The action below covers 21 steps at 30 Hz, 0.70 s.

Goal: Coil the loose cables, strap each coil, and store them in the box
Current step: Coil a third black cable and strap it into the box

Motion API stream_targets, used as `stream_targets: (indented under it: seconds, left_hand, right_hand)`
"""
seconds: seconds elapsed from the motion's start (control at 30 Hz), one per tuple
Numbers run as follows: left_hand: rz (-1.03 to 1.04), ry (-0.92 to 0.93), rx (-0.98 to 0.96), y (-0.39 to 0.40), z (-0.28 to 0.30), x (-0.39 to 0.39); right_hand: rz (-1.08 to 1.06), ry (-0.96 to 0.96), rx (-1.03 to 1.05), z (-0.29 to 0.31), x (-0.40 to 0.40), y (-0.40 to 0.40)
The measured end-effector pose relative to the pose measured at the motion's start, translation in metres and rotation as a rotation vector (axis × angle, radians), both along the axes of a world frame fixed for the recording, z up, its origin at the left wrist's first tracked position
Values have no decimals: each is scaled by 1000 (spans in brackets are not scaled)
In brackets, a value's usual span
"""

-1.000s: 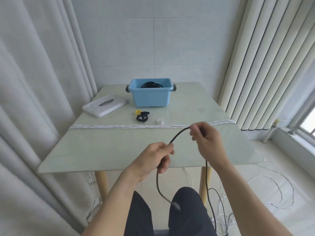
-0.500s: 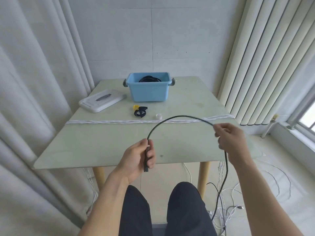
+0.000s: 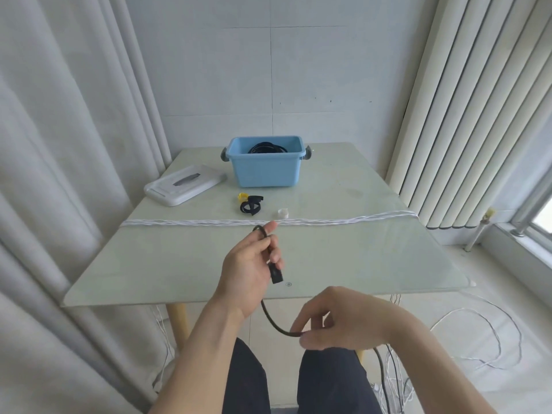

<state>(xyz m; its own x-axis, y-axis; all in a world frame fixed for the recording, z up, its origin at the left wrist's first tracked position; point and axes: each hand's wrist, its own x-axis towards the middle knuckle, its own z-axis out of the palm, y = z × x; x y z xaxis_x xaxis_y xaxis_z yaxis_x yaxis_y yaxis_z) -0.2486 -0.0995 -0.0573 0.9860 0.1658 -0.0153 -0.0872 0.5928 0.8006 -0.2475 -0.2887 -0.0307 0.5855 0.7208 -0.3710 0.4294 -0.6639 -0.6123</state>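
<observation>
First loop formed in black cable [image 3: 270,318].

Left hand [image 3: 249,265] gripped the plug end; right hand [image 3: 331,322], at 5 o'clock, pinched the springy, semi-stiff run.

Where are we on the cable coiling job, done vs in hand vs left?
Done: one black coil lies in the blue box.
In hand: the left hand holds the plug end of a black cable and the right hand pinches it lower down, forming a first loop.
Left: finish and strap it; straps wait on the table. White cables lie loose across the table and floor.
</observation>
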Motion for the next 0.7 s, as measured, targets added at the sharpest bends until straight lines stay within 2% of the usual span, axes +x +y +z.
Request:
stream_targets:
  seconds: [0.1, 0.17, 0.23, 0.4, 0.47, 0.53, 0.6, 0.7]
  left_hand:
    - [-17, 47, 364, -2, -4, -5]
    - [-114, 50, 607, -1, -7, -9]
    - [-238, 63, 676, 3, -8, -13]
    - [-476, 60, 749, 8, 1, -20]
    - [-502, 75, 679, 9, 3, -24]
    - [-469, 58, 440, 11, 1, -25]
    - [-458, 34, 188, 13, -4, -25]
    - [-506, -41, -75, 14, -14, -24]
  right_hand:
    - [-27, -63, 169, 6, 2, 1]
    - [-107, -184, 318, 5, 9, -1]
    - [-172, -286, 397, 2, 15, -4]
    - [-259, -347, 473, 1, 23, -11]
    - [-298, -378, 516, -4, 26, -6]
    - [-329, -375, 564, -10, 26, 1]
    - [-340, -254, 614, -17, 23, 9]
    - [-388, 14, 634, -28, 21, 22]
